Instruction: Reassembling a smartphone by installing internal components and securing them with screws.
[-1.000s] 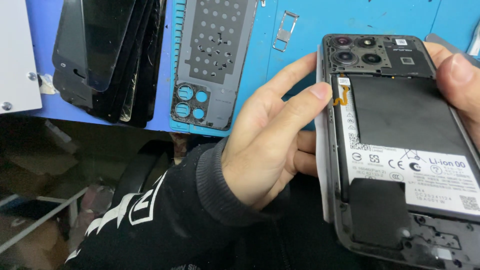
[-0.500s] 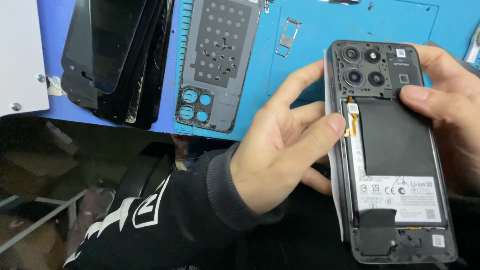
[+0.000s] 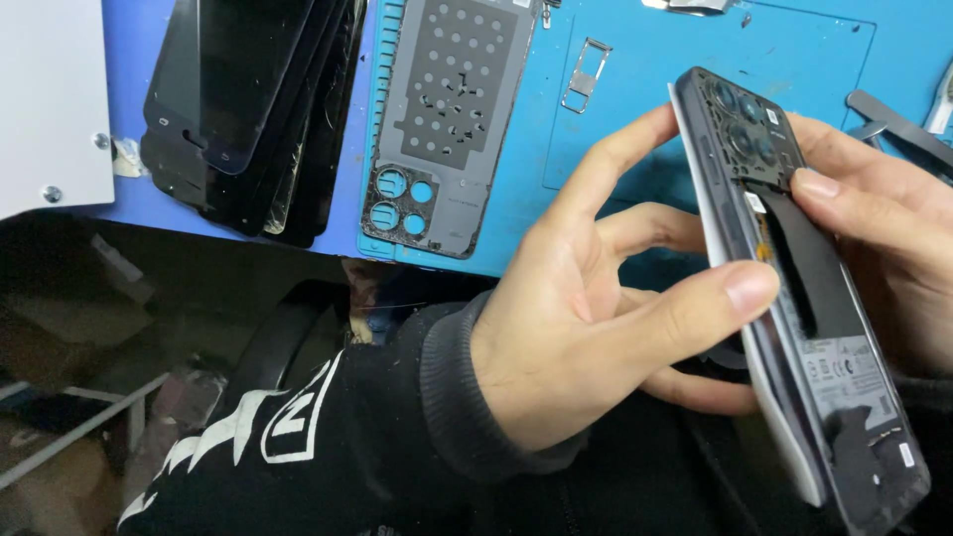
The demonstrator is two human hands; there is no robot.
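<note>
Blue work mat point(image 3: 645, 149) over the bench, darker blue strip at its left edge, dim clutter below the bench edge. Held up above the mat at right, tilted on edge: an opened smartphone point(image 3: 794, 298) with its back cover off, camera lenses at the top, black battery in the middle, a white label with small grey marks on the battery's lower half. Left hand point(image 3: 596, 328) partly open, thumb tip pressed on the phone's near side rail, index finger reaching up to its top corner, other fingers curled behind; black sleeve point(image 3: 328, 457) with white graphics at the wrist. Right hand point(image 3: 884, 238) wrapped around the far side, one fingertip resting on the battery's upper edge. Flat on the mat, well apart to the left: a removed grey back cover point(image 3: 447, 119), inner face up, dotted with small round holes, camera cut-outs near its lower end. Just beside that, a small metal SIM tray point(image 3: 586, 74). Further left, a fanned stack of black screen panels point(image 3: 248, 99). White panel point(image 3: 50, 99) with screws in the left corner. Metal tools point(image 3: 893, 114) at the right edge.
</note>
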